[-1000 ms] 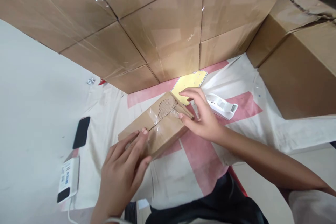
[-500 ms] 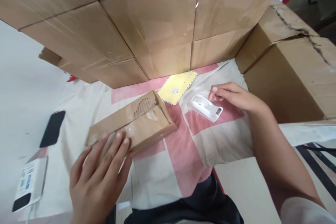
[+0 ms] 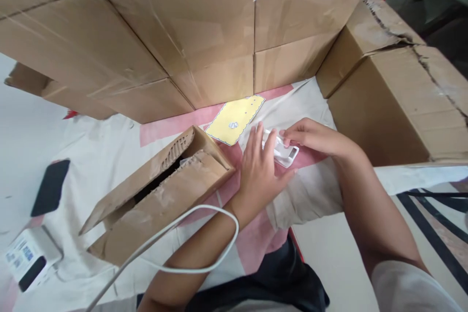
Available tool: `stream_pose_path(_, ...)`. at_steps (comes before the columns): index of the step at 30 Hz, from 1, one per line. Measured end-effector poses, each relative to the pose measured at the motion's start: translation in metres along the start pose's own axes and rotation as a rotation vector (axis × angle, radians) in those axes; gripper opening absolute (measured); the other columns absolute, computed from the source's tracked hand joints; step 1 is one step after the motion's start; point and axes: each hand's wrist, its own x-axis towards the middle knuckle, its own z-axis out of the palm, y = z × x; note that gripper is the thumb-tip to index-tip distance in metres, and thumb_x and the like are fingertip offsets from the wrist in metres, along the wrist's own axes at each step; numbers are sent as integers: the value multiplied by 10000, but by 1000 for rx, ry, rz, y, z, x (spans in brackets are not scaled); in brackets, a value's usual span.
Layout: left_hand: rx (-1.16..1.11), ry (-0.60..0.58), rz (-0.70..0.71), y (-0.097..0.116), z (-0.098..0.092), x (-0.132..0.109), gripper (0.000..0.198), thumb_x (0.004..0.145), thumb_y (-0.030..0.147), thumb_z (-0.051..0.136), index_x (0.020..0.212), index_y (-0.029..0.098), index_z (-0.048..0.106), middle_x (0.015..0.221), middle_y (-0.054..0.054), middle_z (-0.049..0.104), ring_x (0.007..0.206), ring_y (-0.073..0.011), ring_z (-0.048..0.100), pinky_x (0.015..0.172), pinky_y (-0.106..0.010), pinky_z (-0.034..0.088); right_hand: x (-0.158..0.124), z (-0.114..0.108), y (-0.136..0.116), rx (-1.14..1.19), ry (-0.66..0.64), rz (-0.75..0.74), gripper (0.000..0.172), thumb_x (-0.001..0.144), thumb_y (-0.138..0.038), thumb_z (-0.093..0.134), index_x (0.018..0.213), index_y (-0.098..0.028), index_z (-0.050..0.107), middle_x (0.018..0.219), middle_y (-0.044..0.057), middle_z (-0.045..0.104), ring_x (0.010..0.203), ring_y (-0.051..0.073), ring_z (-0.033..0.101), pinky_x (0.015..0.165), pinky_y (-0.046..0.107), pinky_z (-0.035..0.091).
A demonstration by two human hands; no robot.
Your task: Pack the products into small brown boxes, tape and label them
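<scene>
A small white tape dispenser point(image 3: 286, 155) lies on the pink and white cloth, partly covered by my hands. My left hand point(image 3: 260, 170) reaches over its left end with the fingers stretched out and apart. From the other side, my right hand point(image 3: 303, 134) has its fingers bent and closed at the dispenser's upper edge; whether tape is between them is too small to make out. To the left is a long cardboard box point(image 3: 171, 195), its top flaps parted along a dark gap. A yellow scallop-edged card point(image 3: 236, 119) lies flat behind the dispenser.
Large cardboard boxes point(image 3: 215, 24) form a wall at the back, with another carton point(image 3: 376, 107) on the right. At the far left lie a dark phone-like slab point(image 3: 51, 187) and a white device point(image 3: 31, 258). A white cable point(image 3: 183, 270) loops across my left forearm.
My left hand has left the cardboard box and moved right to the tape dispenser. The box's flaps, closed before, now stand apart. The white cable has come into view over my left arm.
</scene>
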Motion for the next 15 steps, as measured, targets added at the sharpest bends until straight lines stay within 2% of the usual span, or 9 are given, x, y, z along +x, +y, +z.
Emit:
stream_pose_path(2, -5, 12, -36, -5, 15, 6, 979, 843, 604, 729, 1579, 161, 259, 1702, -253, 214, 1588, -425, 210, 1230, -596, 341, -2, -2, -1, -20, -49, 22, 412, 860, -486, 654, 580, -186, 608, 575, -19, 459, 566, 112, 336, 560, 302, 239)
stream_pose_path(5, 4, 1, -45, -12, 28, 4, 1034, 788, 594, 784, 1580, 187, 259, 1684, -257, 227, 1553, -443, 274, 1208, -601, 359, -3, -2, 0, -43, -64, 46, 370, 828, -450, 682, 577, -192, 596, 586, -12, 462, 571, 118, 348, 542, 300, 235)
stream_pose_path(10, 1, 11, -60, -14, 30, 1, 951, 813, 528, 768, 1568, 176, 310, 1608, -250, 337, 1473, -404, 395, 1175, -556, 404, -5, 3, -1, -47, -31, 32, 361, 835, -434, 684, 586, -196, 575, 597, -15, 442, 580, 117, 352, 537, 295, 250)
stream_pose_path(15, -32, 24, -54, -14, 33, 3, 932, 817, 512, 757, 1569, 172, 324, 1595, -231, 371, 1462, -392, 402, 1183, -544, 394, -7, 10, -9, -10, 110, -20, 447, 835, -479, 708, 581, -202, 464, 578, -43, 385, 549, 93, 325, 528, 283, 246)
